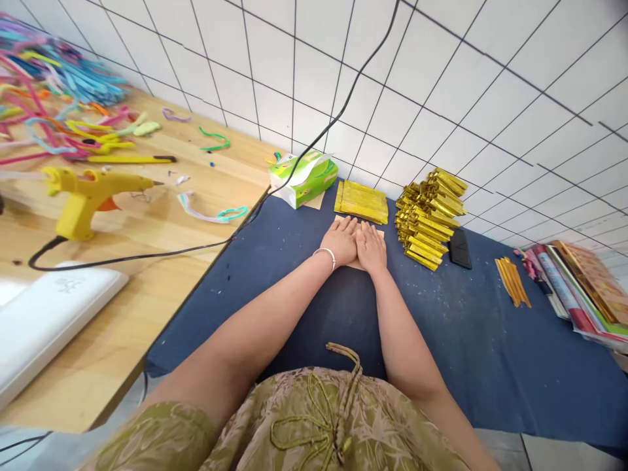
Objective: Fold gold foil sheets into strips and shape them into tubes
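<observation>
My left hand and right hand side by side, palms flat, fingers stretched out, pressing down on tan paper sheet on blue cloth; nothing gripped. Just beyond fingertips: flat stack of gold sheets. Right of right hand: tall pile of folded gold pieces (black phone beside it). Beyond left hand: green tissue pack, open, tissue showing at top.

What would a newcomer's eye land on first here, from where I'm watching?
The heap of folded gold papers on the blue cloth, right of both hands. The left hand and right hand press flat, side by side, on a tan sheet. At left, a yellow glue gun lies on the wooden table.
</observation>
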The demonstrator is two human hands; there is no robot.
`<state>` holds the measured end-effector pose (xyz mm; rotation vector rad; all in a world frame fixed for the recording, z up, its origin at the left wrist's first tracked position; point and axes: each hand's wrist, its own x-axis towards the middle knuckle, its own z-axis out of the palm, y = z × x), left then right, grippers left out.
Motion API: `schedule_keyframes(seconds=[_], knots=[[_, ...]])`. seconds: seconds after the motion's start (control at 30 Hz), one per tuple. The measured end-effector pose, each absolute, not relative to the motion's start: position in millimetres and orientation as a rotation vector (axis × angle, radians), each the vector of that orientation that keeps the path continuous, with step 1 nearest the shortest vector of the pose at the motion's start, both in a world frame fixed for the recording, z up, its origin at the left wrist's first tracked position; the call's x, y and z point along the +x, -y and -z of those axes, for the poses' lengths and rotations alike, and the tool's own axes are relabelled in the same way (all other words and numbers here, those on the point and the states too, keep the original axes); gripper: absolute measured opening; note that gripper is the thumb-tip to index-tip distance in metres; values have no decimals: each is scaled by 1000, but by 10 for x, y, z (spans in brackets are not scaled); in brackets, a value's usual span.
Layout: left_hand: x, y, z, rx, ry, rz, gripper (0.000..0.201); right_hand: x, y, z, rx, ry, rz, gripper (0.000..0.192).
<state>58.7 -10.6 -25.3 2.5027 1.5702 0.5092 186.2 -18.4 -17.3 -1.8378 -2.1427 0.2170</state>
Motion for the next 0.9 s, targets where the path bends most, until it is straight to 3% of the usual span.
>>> schedule_keyframes(seconds=[0.9], knots=[[532, 205, 148, 2598, -1620, -416, 55, 1890, 241, 178, -1836, 2133, -133, 49]])
